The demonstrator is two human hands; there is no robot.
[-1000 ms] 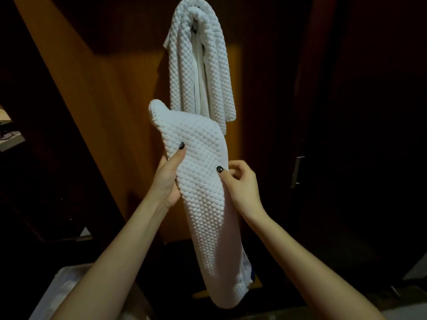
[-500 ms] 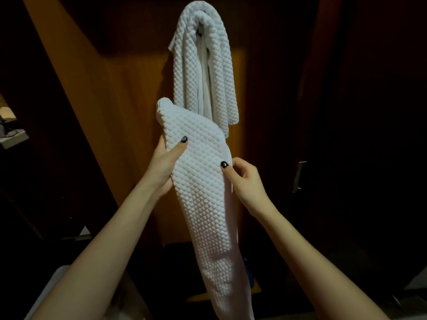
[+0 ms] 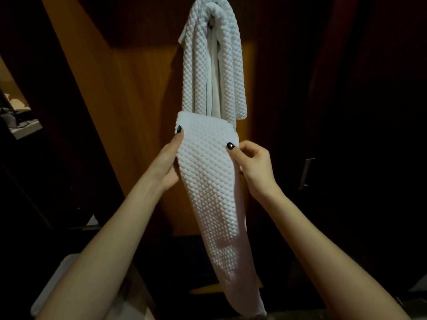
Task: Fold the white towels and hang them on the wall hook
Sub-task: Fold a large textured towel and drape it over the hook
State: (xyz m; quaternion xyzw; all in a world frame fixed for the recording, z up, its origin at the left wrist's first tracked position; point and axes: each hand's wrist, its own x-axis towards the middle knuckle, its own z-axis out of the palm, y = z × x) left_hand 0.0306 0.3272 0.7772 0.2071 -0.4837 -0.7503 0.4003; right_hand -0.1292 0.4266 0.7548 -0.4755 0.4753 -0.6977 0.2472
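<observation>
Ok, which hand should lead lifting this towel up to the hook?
Probably left: the left hand pinches the held towel higher, near its top corner beneath the hung towel; the right hand grips lower.

- Your left hand (image 3: 167, 162) gripped the left edge of the folded towel (image 3: 208, 192) near its top, thumb on the front.
- Your right hand (image 3: 254, 167) pinched its right edge slightly lower.
- Just above, a second white towel (image 3: 212, 65) hung draped against the wood panel (image 3: 138, 112), its ends behind the folded towel's top.
- A metal handle (image 3: 306, 174) showed on the dark door at right.
</observation>
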